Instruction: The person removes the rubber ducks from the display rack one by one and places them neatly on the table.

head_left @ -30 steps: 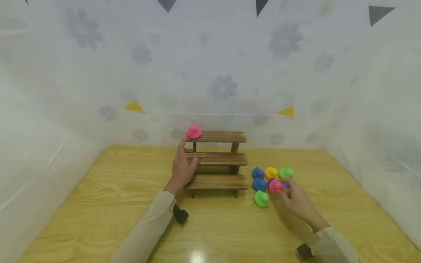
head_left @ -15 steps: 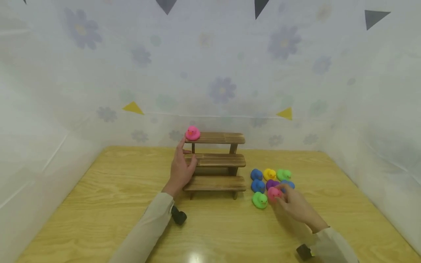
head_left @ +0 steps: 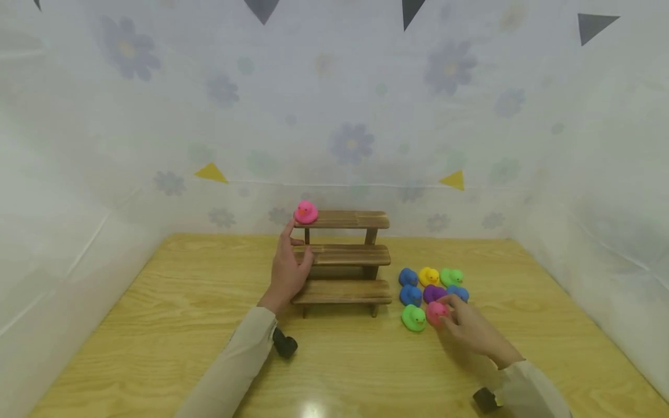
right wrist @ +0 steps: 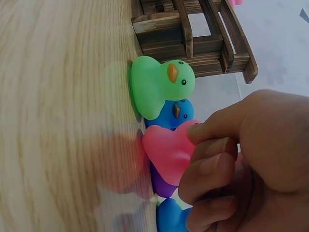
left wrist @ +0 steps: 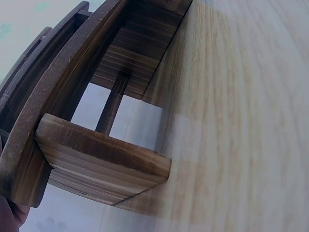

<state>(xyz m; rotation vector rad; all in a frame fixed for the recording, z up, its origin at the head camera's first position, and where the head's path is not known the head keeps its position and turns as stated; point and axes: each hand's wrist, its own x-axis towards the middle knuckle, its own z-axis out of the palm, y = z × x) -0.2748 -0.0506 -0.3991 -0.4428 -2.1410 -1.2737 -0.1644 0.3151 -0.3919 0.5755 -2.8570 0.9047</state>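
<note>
A three-tier wooden shelf stand [head_left: 345,254] stands on the table, with a pink rubber duck [head_left: 306,212] on the left end of its top tier. My left hand [head_left: 288,268] grips the stand's left end, thumb in front of the middle tier and forefinger reaching up by the top tier. In the left wrist view, only part of that hand shows at the lower left edge. Right of the stand, my right hand [head_left: 470,322] pinches a second pink rubber duck [right wrist: 169,150] by its head, low at the table. A green duck [right wrist: 161,84] sits beside it.
Several more rubber ducks crowd behind the held one: blue ducks [head_left: 410,295], a purple duck [head_left: 433,294], a yellow duck [head_left: 429,276] and another green duck [head_left: 452,277]. White floral cloth [head_left: 350,104] walls the table's back and sides.
The right hand has brought the pink duck toward the front, off the purple and blue ducks it covered, down beside the front green duck. The left hand keeps its place on the stand.
</note>
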